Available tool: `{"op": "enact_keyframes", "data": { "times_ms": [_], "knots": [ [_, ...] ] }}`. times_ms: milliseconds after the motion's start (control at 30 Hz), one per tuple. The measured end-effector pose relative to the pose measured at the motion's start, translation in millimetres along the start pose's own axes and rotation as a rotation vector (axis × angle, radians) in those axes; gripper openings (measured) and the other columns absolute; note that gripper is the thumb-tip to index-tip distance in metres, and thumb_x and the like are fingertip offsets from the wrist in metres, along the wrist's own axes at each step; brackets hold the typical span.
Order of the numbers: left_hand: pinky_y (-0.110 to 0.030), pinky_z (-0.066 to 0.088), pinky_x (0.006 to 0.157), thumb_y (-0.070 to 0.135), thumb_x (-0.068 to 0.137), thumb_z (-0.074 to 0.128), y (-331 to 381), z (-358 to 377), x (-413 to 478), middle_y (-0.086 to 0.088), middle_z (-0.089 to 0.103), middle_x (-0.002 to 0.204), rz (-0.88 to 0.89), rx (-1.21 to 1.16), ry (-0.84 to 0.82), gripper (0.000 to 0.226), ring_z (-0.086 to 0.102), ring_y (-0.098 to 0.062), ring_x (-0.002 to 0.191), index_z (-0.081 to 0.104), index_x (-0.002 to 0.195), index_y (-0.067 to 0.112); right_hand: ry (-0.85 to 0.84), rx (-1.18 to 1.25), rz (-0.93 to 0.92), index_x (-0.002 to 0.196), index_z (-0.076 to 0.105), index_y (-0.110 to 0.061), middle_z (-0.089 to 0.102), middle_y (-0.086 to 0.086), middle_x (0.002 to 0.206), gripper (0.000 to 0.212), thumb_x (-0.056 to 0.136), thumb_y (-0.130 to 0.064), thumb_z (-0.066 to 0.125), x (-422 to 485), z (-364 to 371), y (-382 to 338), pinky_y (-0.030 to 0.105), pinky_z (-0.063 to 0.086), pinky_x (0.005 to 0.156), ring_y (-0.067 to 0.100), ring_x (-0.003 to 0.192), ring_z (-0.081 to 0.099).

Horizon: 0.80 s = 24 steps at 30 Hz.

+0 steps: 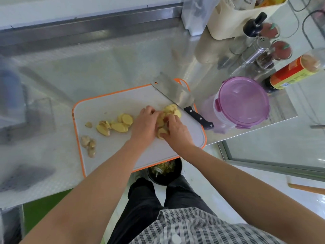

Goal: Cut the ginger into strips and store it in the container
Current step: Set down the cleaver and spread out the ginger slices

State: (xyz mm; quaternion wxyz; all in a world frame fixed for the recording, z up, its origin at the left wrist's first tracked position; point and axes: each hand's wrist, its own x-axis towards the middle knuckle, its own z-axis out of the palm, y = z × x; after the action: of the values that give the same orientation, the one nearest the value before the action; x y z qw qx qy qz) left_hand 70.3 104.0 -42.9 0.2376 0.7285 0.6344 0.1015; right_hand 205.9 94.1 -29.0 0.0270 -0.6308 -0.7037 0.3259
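On the white board (109,106), the left hand (144,127) and right hand (178,133) curled round ginger slices (170,110) between them.

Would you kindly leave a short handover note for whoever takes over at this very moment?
Left hand and right hand: both have a grip on a stack of ginger slices at the right of the cutting board.
Knife lies unheld at the board's right edge. More slices lie mid-board; knobbly pieces at its left edge.
Container stands right of the board, lid on.
Done: slices cut, no strips visible. Left: cut strips, open the container, fill it.
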Motion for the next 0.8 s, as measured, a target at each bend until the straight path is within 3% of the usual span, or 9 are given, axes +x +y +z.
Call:
{"op": "enact_keyframes", "data": {
  "times_ms": [233,367,467,533,667,800],
  "knots": [
    [-0.037,0.045,0.075,0.000,0.077,0.066,-5.5,-0.6,0.2,-0.008,0.056,0.102,0.003,-0.116,0.038,0.030,0.055,-0.028,0.094,0.061,0.105,0.011,-0.044,0.064,0.016,0.112,0.046,-0.010,0.059,0.006,0.101,0.033,0.083,-0.014,0.062,0.3,-0.2,7.5,0.037,0.045,0.075,0.029,0.091,0.058],
    [-0.040,0.047,0.079,0.000,0.081,0.064,-5.7,-0.8,2.1,-0.011,0.052,0.107,-0.005,-0.083,-0.014,0.060,0.053,-0.028,0.097,0.047,0.136,0.015,-0.062,0.042,0.005,0.108,0.054,-0.013,0.058,0.005,0.101,0.025,0.084,-0.018,0.062,1.4,-3.6,12.3,0.038,0.047,0.077,0.027,0.091,0.058],
    [-0.037,0.044,0.084,0.007,0.088,0.060,-1.7,-1.7,9.7,-0.011,0.044,0.113,-0.024,-0.022,-0.140,0.060,0.050,-0.027,0.103,0.042,0.144,0.020,-0.074,-0.040,-0.048,0.106,0.052,-0.012,0.052,0.005,0.108,0.034,0.084,-0.034,0.066,-2.9,0.7,10.3,0.038,0.044,0.071,0.026,0.090,0.055],
    [-0.037,0.043,0.083,0.008,0.085,0.063,-0.2,-2.7,12.8,-0.012,0.045,0.114,-0.053,-0.049,-0.143,0.055,0.052,-0.028,0.102,0.049,0.137,0.017,-0.070,-0.080,-0.052,0.106,0.051,-0.010,0.050,0.006,0.110,0.038,0.083,-0.035,0.068,-2.5,3.5,9.1,0.034,0.038,0.067,0.028,0.092,0.055],
    [-0.042,0.048,0.073,0.004,0.077,0.071,-3.1,-4.6,9.6,-0.009,0.046,0.106,-0.060,-0.103,-0.055,0.042,0.057,-0.029,0.088,0.052,0.114,0.013,-0.055,-0.001,-0.004,0.102,0.054,-0.012,0.053,0.006,0.106,0.035,0.078,-0.030,0.072,3.5,-1.3,12.4,0.037,0.044,0.073,0.027,0.090,0.054],
    [-0.032,0.043,0.065,0.007,0.072,0.077,-9.4,-10.6,-3.5,-0.002,0.051,0.091,0.003,-0.167,0.050,0.031,0.055,-0.021,0.077,0.054,0.092,0.012,0.068,0.125,0.041,0.098,0.060,-0.010,0.058,0.003,0.098,0.019,0.082,-0.019,0.066,10.8,-8.8,23.6,0.040,0.047,0.075,0.026,0.087,0.057]
  ]
}}
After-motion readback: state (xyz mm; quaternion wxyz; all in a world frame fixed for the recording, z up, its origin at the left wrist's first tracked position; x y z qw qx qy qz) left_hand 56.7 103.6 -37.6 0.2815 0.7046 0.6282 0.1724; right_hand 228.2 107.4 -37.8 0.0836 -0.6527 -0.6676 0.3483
